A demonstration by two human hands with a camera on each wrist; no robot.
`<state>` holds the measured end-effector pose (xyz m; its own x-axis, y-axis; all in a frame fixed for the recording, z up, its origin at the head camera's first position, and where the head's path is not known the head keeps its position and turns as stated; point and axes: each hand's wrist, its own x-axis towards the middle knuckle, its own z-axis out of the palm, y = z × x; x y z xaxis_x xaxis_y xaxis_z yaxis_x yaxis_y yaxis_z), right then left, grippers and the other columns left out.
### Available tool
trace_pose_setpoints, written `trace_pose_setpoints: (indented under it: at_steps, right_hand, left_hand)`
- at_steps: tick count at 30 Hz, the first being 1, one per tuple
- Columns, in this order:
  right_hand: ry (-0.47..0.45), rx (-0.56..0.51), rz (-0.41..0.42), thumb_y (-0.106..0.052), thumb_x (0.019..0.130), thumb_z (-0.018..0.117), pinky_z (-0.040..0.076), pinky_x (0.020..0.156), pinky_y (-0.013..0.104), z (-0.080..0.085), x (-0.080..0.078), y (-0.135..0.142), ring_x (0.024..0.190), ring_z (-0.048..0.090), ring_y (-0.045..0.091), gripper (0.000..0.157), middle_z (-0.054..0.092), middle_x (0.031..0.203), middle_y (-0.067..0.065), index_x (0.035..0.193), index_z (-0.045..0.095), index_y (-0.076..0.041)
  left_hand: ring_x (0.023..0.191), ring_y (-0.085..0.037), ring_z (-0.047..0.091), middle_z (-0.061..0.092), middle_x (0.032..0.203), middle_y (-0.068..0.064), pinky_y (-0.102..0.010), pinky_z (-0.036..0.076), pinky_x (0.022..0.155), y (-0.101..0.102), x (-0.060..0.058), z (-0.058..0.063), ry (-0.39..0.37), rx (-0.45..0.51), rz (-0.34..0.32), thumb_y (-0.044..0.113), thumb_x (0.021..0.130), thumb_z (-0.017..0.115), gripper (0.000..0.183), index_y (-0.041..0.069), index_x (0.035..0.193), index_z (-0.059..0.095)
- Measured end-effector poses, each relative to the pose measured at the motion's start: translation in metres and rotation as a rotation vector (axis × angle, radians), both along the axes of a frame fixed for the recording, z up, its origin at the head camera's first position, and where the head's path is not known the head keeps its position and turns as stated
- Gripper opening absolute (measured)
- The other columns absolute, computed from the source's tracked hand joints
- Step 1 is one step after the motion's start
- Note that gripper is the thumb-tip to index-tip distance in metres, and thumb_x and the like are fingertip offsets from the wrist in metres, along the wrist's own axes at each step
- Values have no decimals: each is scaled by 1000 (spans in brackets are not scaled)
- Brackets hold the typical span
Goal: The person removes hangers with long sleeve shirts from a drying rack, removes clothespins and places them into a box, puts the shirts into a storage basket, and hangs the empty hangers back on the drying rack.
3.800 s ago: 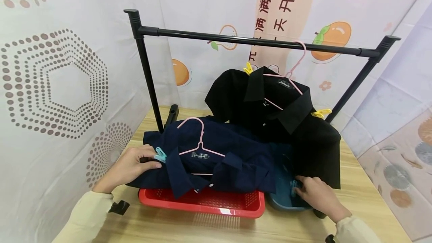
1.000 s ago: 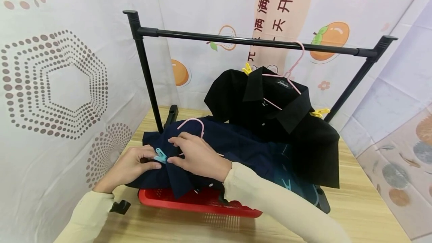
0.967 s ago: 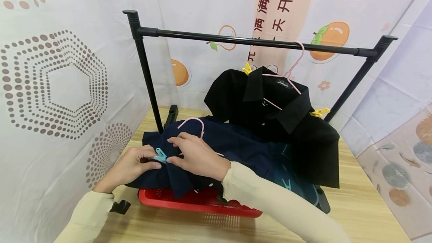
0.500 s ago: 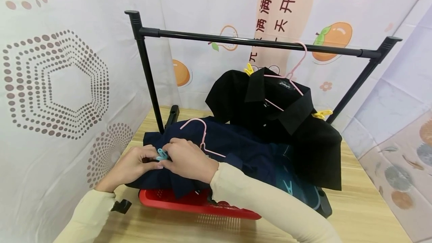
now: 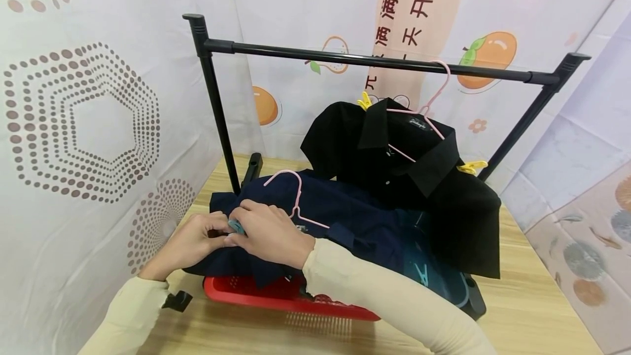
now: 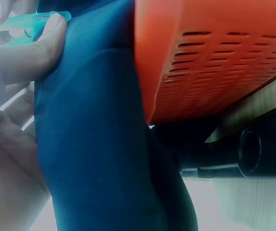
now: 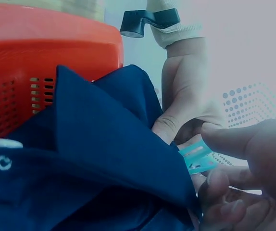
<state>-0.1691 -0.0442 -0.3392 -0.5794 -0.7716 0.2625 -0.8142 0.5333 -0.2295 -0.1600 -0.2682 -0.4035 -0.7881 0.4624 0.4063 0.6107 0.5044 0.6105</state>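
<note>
A navy shirt (image 5: 345, 207) lies over the red basket, a pink hanger (image 5: 296, 212) in its collar. My left hand (image 5: 189, 242) pinches the cloth at the shirt's left shoulder, its thumb along the fold in the left wrist view. There a light-blue clothespin (image 7: 197, 158) sits at the cloth edge beside the collar. My right hand (image 5: 273, 234) squeezes that clothespin's handles between thumb and fingers, as the right wrist view shows. The two hands meet, and they hide most of the clothespin in the head view.
A black shirt (image 5: 335, 141) hangs from the rack's bar (image 5: 315, 58), with yellow clothespins (image 5: 365, 101) at its shoulders. The red basket (image 5: 296, 307) stands in front. On its right, a dark blue tray (image 5: 451, 289) holds another light-blue clothespin (image 5: 422, 274).
My right hand has left the blue tray, crossed left over the navy shirt and closed on the clothespin by the collar. Its handles are now pressed together. The left hand stays put.
</note>
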Motion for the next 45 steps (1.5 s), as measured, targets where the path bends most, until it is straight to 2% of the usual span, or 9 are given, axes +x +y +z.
trace_pose_setpoints:
  at_steps: [4, 11, 14, 21, 25, 30, 33, 40, 45]
  right_hand:
    - [8, -4, 19, -33, 98, 72, 46, 64, 10, 0, 1, -1, 81, 60, 2, 27, 64, 100, -5, 118, 74, -15]
    - [69, -12, 66, -27, 99, 72, 48, 65, 11, -3, 2, -5, 76, 60, 4, 20, 63, 96, -3, 109, 68, -11]
    - [96, -67, 75, -22, 98, 72, 48, 66, 11, -6, 2, -4, 76, 61, 4, 14, 64, 98, -3, 106, 67, -11]
    - [136, -237, 139, -14, 98, 72, 47, 71, 9, -11, 0, -1, 78, 63, 6, 8, 64, 95, -2, 97, 64, -11]
    - [90, -287, 170, -15, 99, 70, 46, 73, 8, -11, 0, -1, 78, 61, 7, 9, 63, 94, -1, 99, 63, -10]
    - [-83, -336, 156, -24, 99, 71, 44, 74, 7, -11, 2, 1, 82, 59, 5, 17, 61, 97, -3, 102, 61, -11]
    - [-146, -356, 150, -28, 99, 71, 44, 77, 7, -13, 3, 3, 86, 62, 6, 19, 61, 96, -6, 104, 61, -13]
    - [-139, -334, 147, -31, 99, 71, 43, 86, 7, -12, 7, 9, 91, 63, 4, 23, 62, 98, -8, 110, 64, -12]
    - [-127, -313, 146, -30, 100, 70, 44, 84, 7, -7, 11, 16, 90, 61, 0, 22, 63, 98, -8, 110, 65, -12]
  left_hand:
    - [67, -6, 50, 55, 75, 15, -23, 45, 59, 1, 1, 0, 1, 3, -6, -3, 83, 81, 35, 31, 82, 72]
    - [69, -6, 51, 58, 77, 15, -23, 43, 60, 2, 2, 2, 7, 2, -5, 2, 83, 84, 31, 30, 82, 73]
    - [67, -7, 49, 55, 74, 15, -24, 41, 59, 3, 1, 2, 6, 9, -9, 6, 82, 85, 29, 30, 77, 69]
    - [72, -8, 53, 62, 79, 14, -25, 44, 63, 5, 1, 0, -25, 1, 5, 6, 83, 85, 25, 27, 82, 73]
    - [72, -7, 54, 62, 80, 12, -24, 45, 61, 4, 2, -1, -37, 2, 17, 5, 83, 84, 25, 26, 83, 72]
    - [64, -6, 44, 45, 71, 14, -25, 40, 57, 0, 2, -1, -40, 5, 21, 6, 86, 82, 32, 29, 72, 64]
    - [64, -5, 43, 42, 71, 15, -25, 40, 57, 0, 2, -1, -43, 1, 21, 4, 88, 79, 35, 29, 70, 63]
    - [67, -6, 47, 46, 72, 16, -25, 42, 58, 0, 2, 2, -27, -17, 23, -3, 86, 79, 36, 31, 81, 70]
    - [67, -7, 49, 54, 74, 16, -25, 43, 59, 1, 0, 1, -10, -10, 2, -2, 85, 80, 36, 33, 84, 73]
